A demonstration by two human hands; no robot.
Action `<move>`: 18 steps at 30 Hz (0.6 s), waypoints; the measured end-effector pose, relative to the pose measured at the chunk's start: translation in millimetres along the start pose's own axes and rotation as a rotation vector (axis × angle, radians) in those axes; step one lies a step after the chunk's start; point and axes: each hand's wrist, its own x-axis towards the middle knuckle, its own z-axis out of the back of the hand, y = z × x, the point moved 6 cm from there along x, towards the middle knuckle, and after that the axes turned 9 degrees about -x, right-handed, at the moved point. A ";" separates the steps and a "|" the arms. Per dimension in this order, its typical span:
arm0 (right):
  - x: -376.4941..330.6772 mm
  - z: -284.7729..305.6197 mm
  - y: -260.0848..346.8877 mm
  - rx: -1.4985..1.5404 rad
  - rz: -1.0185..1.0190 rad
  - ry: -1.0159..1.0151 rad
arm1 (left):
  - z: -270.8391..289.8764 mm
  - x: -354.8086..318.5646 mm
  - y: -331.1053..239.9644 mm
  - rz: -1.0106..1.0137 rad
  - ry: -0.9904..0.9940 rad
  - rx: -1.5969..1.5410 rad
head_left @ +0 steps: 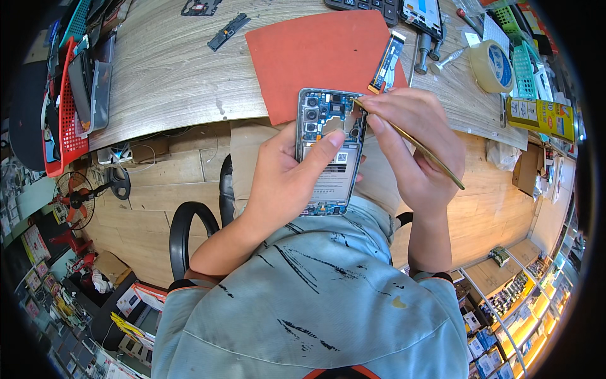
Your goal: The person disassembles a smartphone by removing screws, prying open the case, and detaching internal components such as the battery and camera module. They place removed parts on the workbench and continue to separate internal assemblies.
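An opened smartphone [327, 183], its back cover off, is gripped by my left hand [278, 170], thumb lying across the middle of the inside. Blue circuit board and round camera modules show at its far end, a grey battery at the near end. In my right hand [423, 139] are slim gold-coloured tweezers [432, 157], pinched between thumb and fingers. Their tip touches or hovers just over the far right corner of the circuit board; I cannot tell which. Just beyond my right hand lies a flat ribbon-like circuit strip [387, 63].
A red mat [315, 54] lies on the wooden table [170, 69]. A black phone part [228, 31] sits left of it. At the right are a tape roll [492, 66], screwdrivers [424, 54] and a yellow box [540, 118]. A red basket [68, 117] stands at the left edge.
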 end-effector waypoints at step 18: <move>-2.5 -0.5 8.1 -0.047 0.039 -0.021 | -1.9 1.5 -1.6 -0.056 -0.006 0.026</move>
